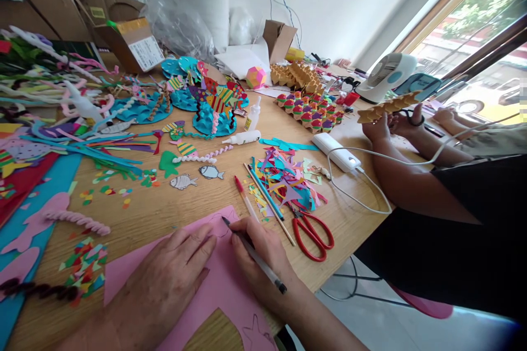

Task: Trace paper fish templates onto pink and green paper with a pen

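Observation:
A sheet of pink paper (218, 285) lies at the table's front edge, with a curved gap cut from its near side. My left hand (164, 269) rests flat on it, fingers stretched out. In my right hand (263, 263) is a black-capped pen (263, 266), its tip touching the paper near the top corner. A drawn outline (220, 225) shows under the tip, partly hidden by my fingers. Another drawn shape (257, 334) is near the bottom. Just beyond the paper lie a red pen (246, 197) and red-handled scissors (313, 233).
Paper scraps (284, 175) are heaped past the scissors. A white power bank (336, 152) trails a cable. Paper fish (211, 171), glue bottles (242, 137) and blue craft bases (214, 122) stand farther back. At right, another person's hands (382, 127) hold egg-carton card (387, 108) and scissors.

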The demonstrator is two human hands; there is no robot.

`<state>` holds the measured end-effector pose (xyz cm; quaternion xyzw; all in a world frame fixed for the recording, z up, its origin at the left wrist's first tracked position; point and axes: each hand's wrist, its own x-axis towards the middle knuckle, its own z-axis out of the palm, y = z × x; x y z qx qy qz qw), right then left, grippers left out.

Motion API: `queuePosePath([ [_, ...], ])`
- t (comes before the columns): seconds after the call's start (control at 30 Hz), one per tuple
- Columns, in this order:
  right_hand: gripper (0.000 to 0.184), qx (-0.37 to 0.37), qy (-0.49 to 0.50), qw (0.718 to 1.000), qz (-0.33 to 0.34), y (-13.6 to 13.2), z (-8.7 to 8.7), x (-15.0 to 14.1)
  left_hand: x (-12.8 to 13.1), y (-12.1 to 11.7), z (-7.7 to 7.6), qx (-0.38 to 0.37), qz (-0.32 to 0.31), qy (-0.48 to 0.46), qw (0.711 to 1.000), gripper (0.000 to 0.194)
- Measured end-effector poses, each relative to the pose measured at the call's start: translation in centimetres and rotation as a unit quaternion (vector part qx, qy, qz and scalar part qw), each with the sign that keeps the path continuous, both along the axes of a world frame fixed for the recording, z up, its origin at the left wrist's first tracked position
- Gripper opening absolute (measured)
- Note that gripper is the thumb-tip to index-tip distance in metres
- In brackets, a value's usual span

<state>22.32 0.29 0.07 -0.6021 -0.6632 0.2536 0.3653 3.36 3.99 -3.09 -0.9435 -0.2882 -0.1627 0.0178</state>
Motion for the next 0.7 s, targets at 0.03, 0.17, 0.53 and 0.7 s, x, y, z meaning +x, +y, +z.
queuePosePath([
  [0.03, 0.014, 0.004, 0.004, 1.0, 0.0, 0.03, -0.08, 0.01, -0.02, -0.01, 0.0, -0.002, -0.001, 0.003, 1.0, 0.042],
  [0.17, 0.014, 0.012, 0.02, 1.0, 0.009, 0.22, -0.36, 0.05, 0.03, -0.08, 0.16, 0.001, -0.003, 0.004, 1.0, 0.039],
  [0.53, 0.016, -0.044, 0.037, 0.998, 0.034, 0.76, -0.12, -0.19, 0.18, -0.01, 0.42, -0.009, -0.003, -0.019, 1.0, 0.04],
  [0.7, 0.015, -0.037, 0.029, 0.998, 0.036, 0.62, -0.11, -0.14, 0.18, -0.05, 0.26, -0.004, -0.008, -0.015, 1.0, 0.039],
])
